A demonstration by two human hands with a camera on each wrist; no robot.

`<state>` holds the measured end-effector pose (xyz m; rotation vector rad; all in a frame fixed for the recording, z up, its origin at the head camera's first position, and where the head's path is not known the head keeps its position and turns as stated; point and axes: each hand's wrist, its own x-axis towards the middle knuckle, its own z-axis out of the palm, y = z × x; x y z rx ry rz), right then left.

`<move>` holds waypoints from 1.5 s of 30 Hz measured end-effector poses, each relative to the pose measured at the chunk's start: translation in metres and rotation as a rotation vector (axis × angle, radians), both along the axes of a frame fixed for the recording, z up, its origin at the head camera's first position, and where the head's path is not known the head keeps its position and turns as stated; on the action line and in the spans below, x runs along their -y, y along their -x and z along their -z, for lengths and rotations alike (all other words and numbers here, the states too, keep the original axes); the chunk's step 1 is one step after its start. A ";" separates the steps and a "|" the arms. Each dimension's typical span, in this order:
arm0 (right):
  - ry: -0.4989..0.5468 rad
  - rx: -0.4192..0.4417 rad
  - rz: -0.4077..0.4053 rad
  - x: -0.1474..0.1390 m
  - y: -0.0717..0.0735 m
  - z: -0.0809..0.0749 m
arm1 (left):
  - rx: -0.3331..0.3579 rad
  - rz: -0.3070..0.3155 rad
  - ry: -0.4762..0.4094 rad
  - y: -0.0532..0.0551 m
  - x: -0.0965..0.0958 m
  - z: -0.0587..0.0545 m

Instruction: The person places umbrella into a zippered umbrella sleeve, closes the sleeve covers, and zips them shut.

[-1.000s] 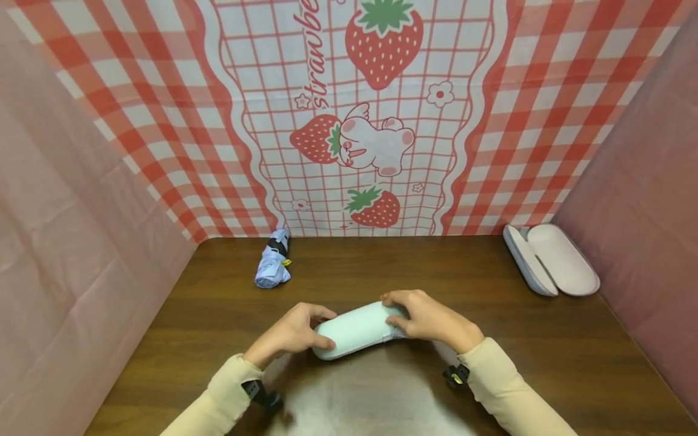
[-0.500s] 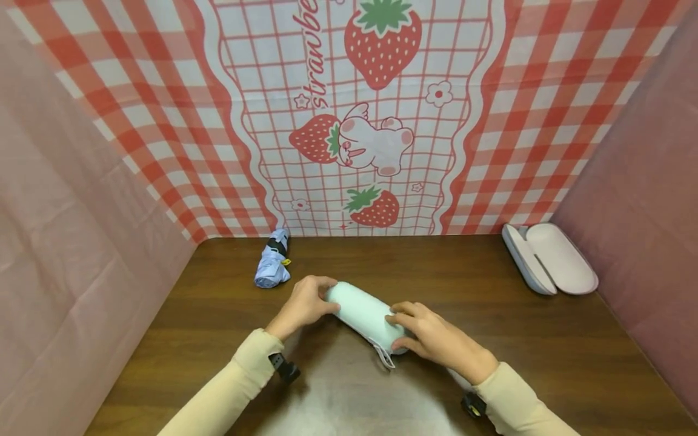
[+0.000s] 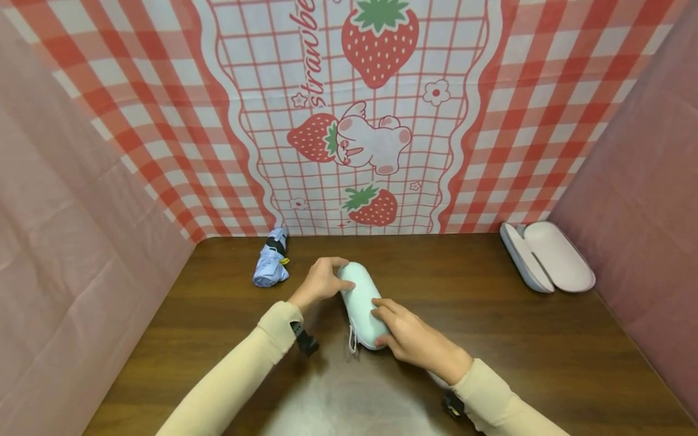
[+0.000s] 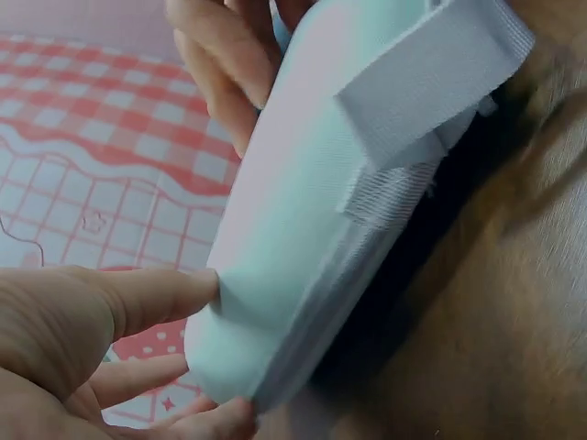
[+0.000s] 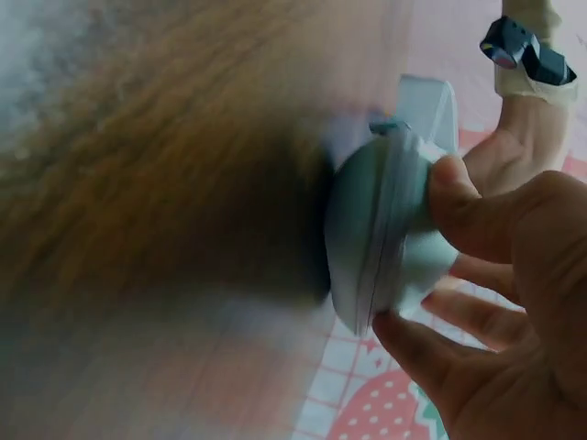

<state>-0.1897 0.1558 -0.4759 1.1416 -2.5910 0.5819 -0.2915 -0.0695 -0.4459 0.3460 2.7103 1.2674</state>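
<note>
A mint-green zippered hard case (image 3: 362, 303) slants across the middle of the table, its far end tipped slightly left. My left hand (image 3: 322, 280) grips the far end between thumb and fingers. My right hand (image 3: 417, 336) holds the near end, fingers over its right side. In the left wrist view a grey fabric loop (image 4: 431, 82) sticks out from the case beside the zipper seam. The right wrist view shows the zipper (image 5: 390, 229) running around the near end, with my right thumb and fingertips on the shell.
A folded blue umbrella (image 3: 269, 260) lies at the back left of the wooden table (image 3: 218, 339). At the back right, an open glasses case (image 3: 561, 257) shows its pale lining. A strawberry-print cloth (image 3: 376, 139) hangs behind, with pink cloth at both sides.
The case has turned clockwise and moved farther back between my hands. My left hand has moved forward and slightly right; the fabric loop has swung round to the near left.
</note>
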 end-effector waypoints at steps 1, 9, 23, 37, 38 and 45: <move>0.004 -0.008 0.009 0.003 0.001 0.001 | 0.010 -0.010 -0.014 0.003 -0.001 0.001; 0.066 -0.005 0.096 0.023 0.019 0.005 | 0.051 -0.058 -0.045 0.025 -0.010 0.000; 0.108 0.099 0.190 0.044 0.068 0.006 | 0.201 -0.107 -0.186 0.063 -0.007 -0.004; 0.123 0.119 0.224 0.054 0.091 0.003 | 0.225 -0.169 -0.174 0.083 -0.007 -0.005; 0.122 0.122 0.225 0.055 0.092 0.002 | 0.228 -0.174 -0.173 0.084 -0.007 -0.005; 0.120 0.151 0.244 0.057 0.097 0.002 | 0.237 -0.171 -0.165 0.087 -0.005 -0.005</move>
